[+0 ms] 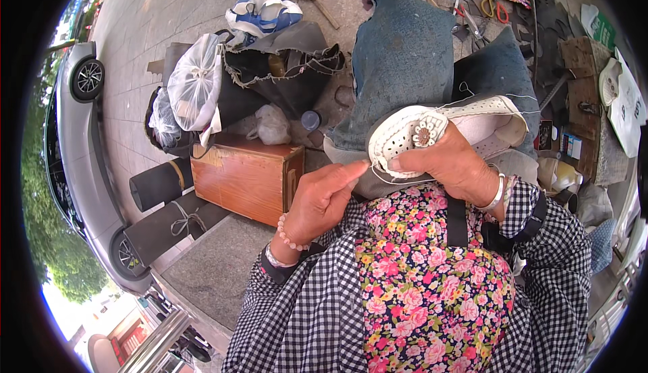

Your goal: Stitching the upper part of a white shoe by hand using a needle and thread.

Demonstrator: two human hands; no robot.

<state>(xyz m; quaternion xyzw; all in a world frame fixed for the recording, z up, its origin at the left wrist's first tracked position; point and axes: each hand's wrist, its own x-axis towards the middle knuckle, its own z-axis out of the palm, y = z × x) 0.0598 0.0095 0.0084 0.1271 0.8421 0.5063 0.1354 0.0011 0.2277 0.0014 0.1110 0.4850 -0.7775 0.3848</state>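
A white perforated shoe (pixel 401 130) with a flower ornament (pixel 426 132) lies across my lap, its toe toward my left. My right hand (pixel 457 165) is closed around the shoe's near side, thumb close to the toe. At the toe edge my left hand (pixel 329 196) pinches, thumb and forefinger together, at a pale thread (pixel 385 179) that loops under the sole edge. Whether a needle is between those fingers is too small to tell. More thread (pixel 520 95) trails over the heel end. Beneath the shoe, a worn blue cloth (pixel 403 56) covers my knees.
A wooden box (pixel 239 179) stands at left beside a stone slab (pixel 223 265). Beyond it are a dark open bag (pixel 270 79) and a clear plastic bag (pixel 196 73). Scissors (pixel 470 21) and other tools lie far right, near a wooden crate (pixel 582 106). A silver car (pixel 91 164) is parked left.
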